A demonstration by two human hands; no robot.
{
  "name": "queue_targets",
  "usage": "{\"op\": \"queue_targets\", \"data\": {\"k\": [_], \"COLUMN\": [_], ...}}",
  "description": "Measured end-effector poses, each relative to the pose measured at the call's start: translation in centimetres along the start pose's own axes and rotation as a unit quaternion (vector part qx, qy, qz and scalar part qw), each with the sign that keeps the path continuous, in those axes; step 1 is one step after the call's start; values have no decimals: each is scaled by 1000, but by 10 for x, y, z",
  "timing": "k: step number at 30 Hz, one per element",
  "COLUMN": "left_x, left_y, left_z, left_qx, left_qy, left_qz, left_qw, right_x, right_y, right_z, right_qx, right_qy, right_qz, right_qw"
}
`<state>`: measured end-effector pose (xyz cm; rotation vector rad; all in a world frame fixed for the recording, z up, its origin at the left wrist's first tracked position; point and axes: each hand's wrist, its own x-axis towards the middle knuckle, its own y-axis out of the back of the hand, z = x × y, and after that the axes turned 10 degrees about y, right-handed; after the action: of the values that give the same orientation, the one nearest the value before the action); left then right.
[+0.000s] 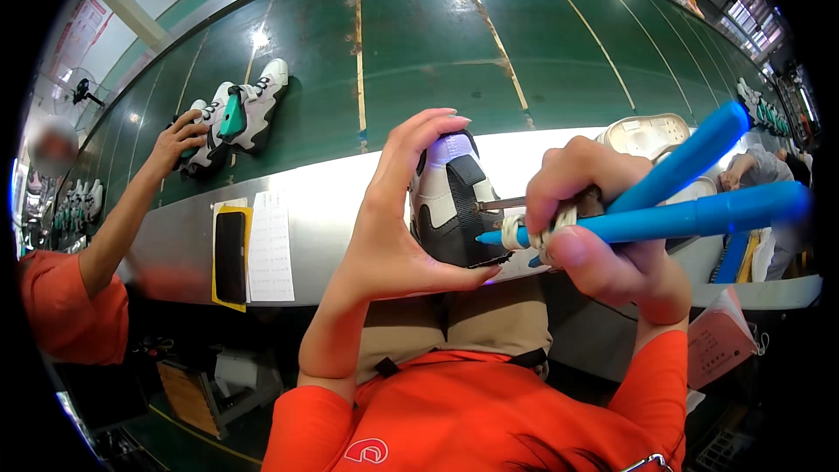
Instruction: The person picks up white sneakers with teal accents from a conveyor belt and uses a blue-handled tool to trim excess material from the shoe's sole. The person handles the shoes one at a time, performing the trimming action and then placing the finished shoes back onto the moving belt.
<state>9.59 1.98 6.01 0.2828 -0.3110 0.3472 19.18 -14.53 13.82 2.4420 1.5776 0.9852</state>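
My left hand (371, 223) is wrapped round a black-and-white shoe (440, 201), fingers along its far end and thumb along its near end. The shoe is held above the steel table edge, in front of my lap. In my right hand (642, 275) are blue pens (690, 217), bundled with pale bands (564, 217). A thin dark metal shaft (501, 204) also sticks out of this grip toward the shoe. Its tip and one pen tip are at the shoe's black side; whether they touch it I cannot tell. The shaft's other end is hidden by my fingers.
A green conveyor belt (419, 44) runs beyond the steel table (328, 183). At left, a co-worker's hand (182, 142) is on finished-looking shoes (265, 103). A phone (230, 258) lies beside a written sheet (271, 249). Cream shoe-shaped pieces (647, 134) stand behind my right hand.
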Motion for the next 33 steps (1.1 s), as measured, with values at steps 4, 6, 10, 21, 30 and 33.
{"op": "queue_targets", "data": {"k": [4, 6, 10, 21, 30, 33], "left_x": [0, -1, -20, -137, 30, 88], "left_y": [3, 4, -1, -38, -37, -20], "left_z": [-4, -3, 5, -95, -131, -151], "left_qx": [12, 17, -8, 429, 259, 253], "left_qy": [7, 1, 10, -335, -189, -155], "left_qz": [-13, -21, -18, -116, -135, -42], "left_qw": [1000, 1000, 1000, 831, 937, 954], "right_x": [-17, -33, -85, -182, -170, -171], "right_y": [9, 19, 14, -45, -39, -49], "right_z": [17, 24, 75, 152, 177, 189], "right_qx": [86, 115, 143, 211, 185, 188], "right_qy": [74, 32, -76, -190, -107, -93], "right_qz": [172, 289, 422, 479, 523, 516], "right_qw": [978, 950, 892, 830, 825, 831]}}
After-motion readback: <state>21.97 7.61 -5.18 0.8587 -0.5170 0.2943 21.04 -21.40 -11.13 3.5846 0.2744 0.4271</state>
